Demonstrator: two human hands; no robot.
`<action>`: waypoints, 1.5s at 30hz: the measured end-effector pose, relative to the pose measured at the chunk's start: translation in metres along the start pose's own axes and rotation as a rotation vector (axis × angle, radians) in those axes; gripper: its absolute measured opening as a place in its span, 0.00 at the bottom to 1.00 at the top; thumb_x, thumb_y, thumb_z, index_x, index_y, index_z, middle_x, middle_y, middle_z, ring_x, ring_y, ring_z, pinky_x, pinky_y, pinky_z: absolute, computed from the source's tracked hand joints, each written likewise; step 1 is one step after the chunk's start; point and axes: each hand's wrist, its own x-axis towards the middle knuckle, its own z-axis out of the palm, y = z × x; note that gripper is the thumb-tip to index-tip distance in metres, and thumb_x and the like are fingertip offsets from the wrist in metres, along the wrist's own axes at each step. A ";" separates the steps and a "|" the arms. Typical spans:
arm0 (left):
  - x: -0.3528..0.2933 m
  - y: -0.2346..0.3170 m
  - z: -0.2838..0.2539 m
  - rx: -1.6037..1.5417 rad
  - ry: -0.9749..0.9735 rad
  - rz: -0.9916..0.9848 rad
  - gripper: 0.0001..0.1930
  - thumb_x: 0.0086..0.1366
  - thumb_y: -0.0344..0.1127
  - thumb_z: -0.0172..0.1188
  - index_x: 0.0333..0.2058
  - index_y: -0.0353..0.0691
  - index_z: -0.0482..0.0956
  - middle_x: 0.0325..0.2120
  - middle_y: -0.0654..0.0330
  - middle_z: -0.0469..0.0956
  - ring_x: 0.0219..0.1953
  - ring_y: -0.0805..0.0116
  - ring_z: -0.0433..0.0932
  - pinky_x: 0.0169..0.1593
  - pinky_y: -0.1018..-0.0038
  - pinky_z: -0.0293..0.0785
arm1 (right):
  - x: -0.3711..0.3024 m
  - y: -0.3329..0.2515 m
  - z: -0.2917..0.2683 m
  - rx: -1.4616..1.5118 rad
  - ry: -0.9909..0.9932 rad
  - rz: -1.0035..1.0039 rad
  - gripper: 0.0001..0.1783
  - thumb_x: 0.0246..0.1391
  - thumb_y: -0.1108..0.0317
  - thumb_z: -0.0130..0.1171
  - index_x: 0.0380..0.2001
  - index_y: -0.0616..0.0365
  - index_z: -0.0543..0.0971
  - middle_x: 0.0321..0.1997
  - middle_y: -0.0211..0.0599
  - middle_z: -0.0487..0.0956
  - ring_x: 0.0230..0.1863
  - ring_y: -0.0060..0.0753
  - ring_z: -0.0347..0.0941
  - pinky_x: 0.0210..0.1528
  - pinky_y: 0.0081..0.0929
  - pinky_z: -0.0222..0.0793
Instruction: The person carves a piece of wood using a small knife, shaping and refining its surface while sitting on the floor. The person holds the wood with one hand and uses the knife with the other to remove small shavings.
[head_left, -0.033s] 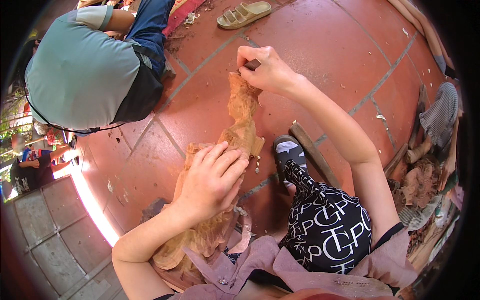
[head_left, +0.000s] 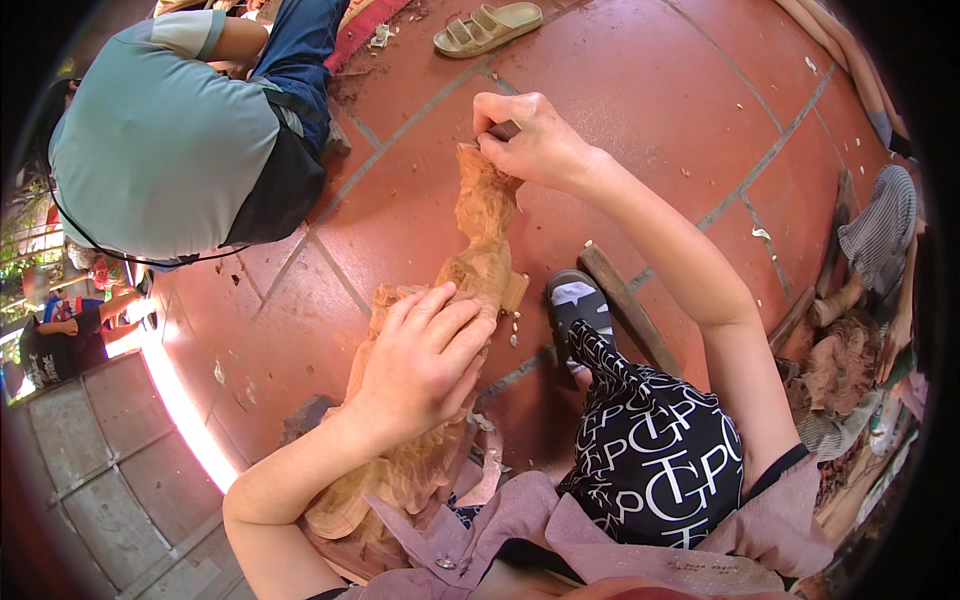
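Observation:
A carved wooden statue (head_left: 478, 268), light orange-brown with rippled detail, leans from my lap out over the floor, its narrow end pointing away from me. Draped over its middle is my left hand (head_left: 432, 348), fingers close together and curved onto the wood, gripping it from above. At the far tip, my right hand (head_left: 540, 142) pinches a small dark brown folded piece of sandpaper (head_left: 504, 130) and holds it against the carving. The right fingers hide part of the sandpaper and of the tip. My left forearm covers some of the statue's wide lower part.
Red floor tiles with scattered wood chips lie around. A wooden bar (head_left: 628, 308) is beside my sandalled foot (head_left: 580, 305). An olive sandal (head_left: 488, 30) lies at the back. Another person (head_left: 170, 140) sits bent over at the left. Wood pieces and cloth (head_left: 880, 220) are heaped at the right.

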 end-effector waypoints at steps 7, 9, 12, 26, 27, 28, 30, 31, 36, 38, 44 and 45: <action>-0.001 -0.001 -0.002 -0.041 0.036 0.002 0.22 0.50 0.29 0.63 0.47 0.39 0.76 0.47 0.56 0.75 0.54 0.50 0.70 0.57 0.57 0.64 | -0.029 -0.029 -0.036 -0.059 0.080 -0.006 0.04 0.48 0.80 0.55 0.27 0.61 0.72 0.19 0.32 0.69 0.21 0.16 0.63 0.23 0.20 0.59; -0.001 0.000 -0.001 -0.053 0.053 -0.009 0.21 0.49 0.29 0.63 0.45 0.39 0.76 0.46 0.56 0.75 0.53 0.51 0.71 0.57 0.57 0.65 | -0.036 -0.037 -0.047 0.044 0.223 0.068 0.04 0.49 0.80 0.55 0.29 0.61 0.74 0.19 0.28 0.70 0.22 0.13 0.63 0.23 0.17 0.59; -0.003 -0.004 -0.001 -0.097 0.087 0.017 0.18 0.49 0.28 0.63 0.42 0.41 0.77 0.44 0.57 0.76 0.52 0.54 0.72 0.57 0.56 0.66 | -0.048 -0.033 -0.035 -0.004 0.271 -0.041 0.04 0.51 0.78 0.58 0.32 0.61 0.76 0.21 0.27 0.73 0.23 0.12 0.65 0.25 0.16 0.63; -0.009 -0.007 0.002 -0.180 0.170 0.037 0.14 0.47 0.24 0.62 0.37 0.41 0.79 0.39 0.59 0.79 0.48 0.57 0.76 0.56 0.57 0.67 | -0.072 -0.013 -0.001 -0.089 0.152 -0.104 0.05 0.49 0.79 0.51 0.31 0.64 0.74 0.29 0.43 0.76 0.30 0.45 0.74 0.33 0.34 0.70; -0.007 -0.007 0.002 -0.189 0.180 0.036 0.15 0.46 0.23 0.62 0.36 0.41 0.79 0.39 0.59 0.79 0.48 0.57 0.77 0.56 0.57 0.68 | -0.075 -0.018 -0.003 -0.126 0.151 -0.098 0.04 0.50 0.79 0.51 0.31 0.64 0.74 0.29 0.43 0.76 0.30 0.45 0.74 0.33 0.34 0.70; -0.007 -0.007 0.002 -0.199 0.190 0.035 0.15 0.45 0.22 0.61 0.35 0.41 0.80 0.38 0.59 0.80 0.47 0.56 0.78 0.55 0.57 0.68 | -0.079 -0.024 -0.005 -0.137 0.148 -0.058 0.04 0.49 0.79 0.52 0.30 0.63 0.74 0.29 0.44 0.76 0.31 0.47 0.74 0.33 0.35 0.70; -0.008 -0.007 0.002 -0.200 0.200 0.034 0.15 0.45 0.21 0.61 0.35 0.41 0.80 0.38 0.59 0.80 0.47 0.56 0.78 0.55 0.57 0.69 | -0.087 -0.033 -0.013 -0.162 0.146 0.020 0.05 0.47 0.78 0.52 0.30 0.61 0.74 0.29 0.45 0.75 0.33 0.50 0.74 0.33 0.38 0.69; -0.009 -0.007 0.002 -0.200 0.204 0.033 0.15 0.45 0.21 0.61 0.35 0.41 0.80 0.38 0.59 0.80 0.47 0.56 0.78 0.55 0.58 0.69 | -0.087 -0.036 -0.015 -0.147 0.160 0.005 0.04 0.47 0.78 0.52 0.30 0.61 0.74 0.29 0.45 0.75 0.33 0.50 0.74 0.34 0.37 0.69; -0.008 -0.007 0.002 -0.196 0.223 0.041 0.15 0.45 0.21 0.61 0.34 0.41 0.79 0.38 0.59 0.80 0.46 0.56 0.78 0.54 0.58 0.70 | -0.077 -0.027 -0.012 -0.103 0.176 -0.123 0.07 0.49 0.81 0.52 0.33 0.64 0.75 0.30 0.45 0.76 0.33 0.45 0.74 0.37 0.33 0.70; -0.008 -0.007 0.003 -0.191 0.226 0.046 0.15 0.45 0.21 0.61 0.34 0.41 0.79 0.38 0.60 0.80 0.46 0.56 0.78 0.54 0.58 0.70 | -0.070 -0.013 0.000 -0.102 0.154 -0.142 0.07 0.49 0.80 0.52 0.33 0.64 0.75 0.31 0.45 0.76 0.33 0.45 0.74 0.37 0.33 0.70; -0.011 -0.007 0.000 -0.187 0.214 0.034 0.14 0.45 0.21 0.62 0.34 0.41 0.80 0.37 0.60 0.80 0.46 0.57 0.78 0.54 0.58 0.70 | -0.088 -0.020 -0.005 -0.146 0.121 -0.106 0.06 0.50 0.79 0.52 0.33 0.64 0.75 0.31 0.45 0.76 0.33 0.46 0.74 0.37 0.33 0.70; -0.011 -0.008 0.002 -0.188 0.222 0.039 0.14 0.45 0.21 0.62 0.34 0.41 0.80 0.37 0.60 0.80 0.46 0.57 0.78 0.54 0.58 0.70 | -0.094 -0.025 -0.010 -0.173 0.118 -0.088 0.06 0.50 0.79 0.52 0.33 0.64 0.75 0.31 0.45 0.76 0.33 0.46 0.74 0.37 0.33 0.70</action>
